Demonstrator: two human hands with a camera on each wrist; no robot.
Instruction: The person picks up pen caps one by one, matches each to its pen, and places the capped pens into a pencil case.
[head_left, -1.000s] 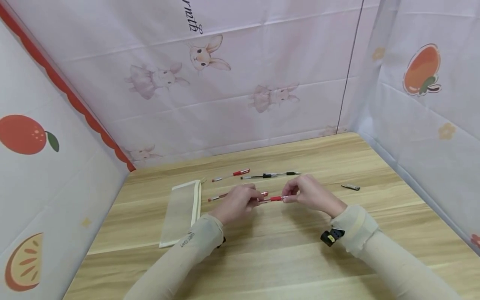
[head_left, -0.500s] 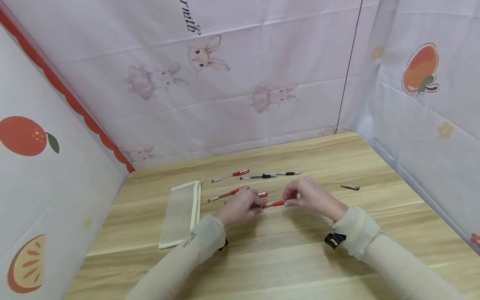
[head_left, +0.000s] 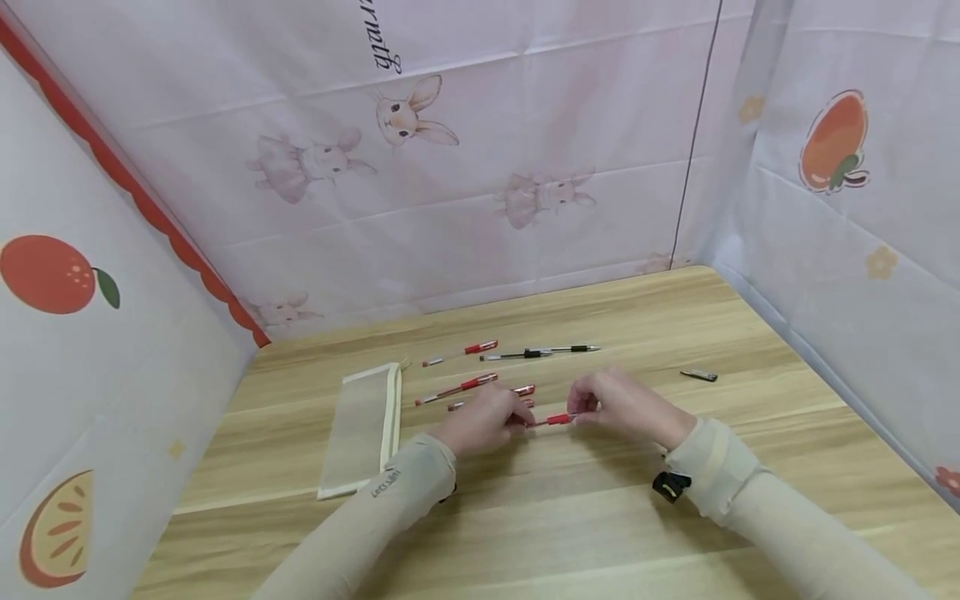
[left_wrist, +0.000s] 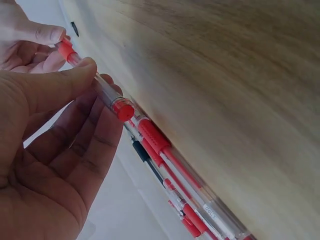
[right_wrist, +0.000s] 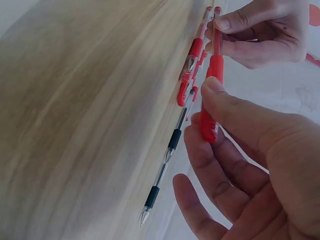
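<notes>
Head view shows both hands meeting over the middle of the wooden worktop (head_left: 600,517), sharing one red pen (head_left: 555,419) held level between them, just above the surface. The left hand (head_left: 483,421) pinches one end of it; in the left wrist view the thumb lies along the clear barrel and the fingers curl beneath, close to the red end plug. The right hand (head_left: 618,406) pinches the other end, thumb pressed on the red grip section with the index finger under it, the remaining fingers loosely spread below, as the right wrist view shows. Both forearms, in beige sleeves, angle inward from the near edge, wrists low.

Just beyond the left hand lie two more red pens (head_left: 457,389), nearly parallel. Farther back sit another red pen (head_left: 461,353) and a black pen (head_left: 540,352), end to end in a rough line. A beige pencil pouch (head_left: 360,429) lies flat to the left, and a small dark cap (head_left: 699,376) rests well apart on the right.
</notes>
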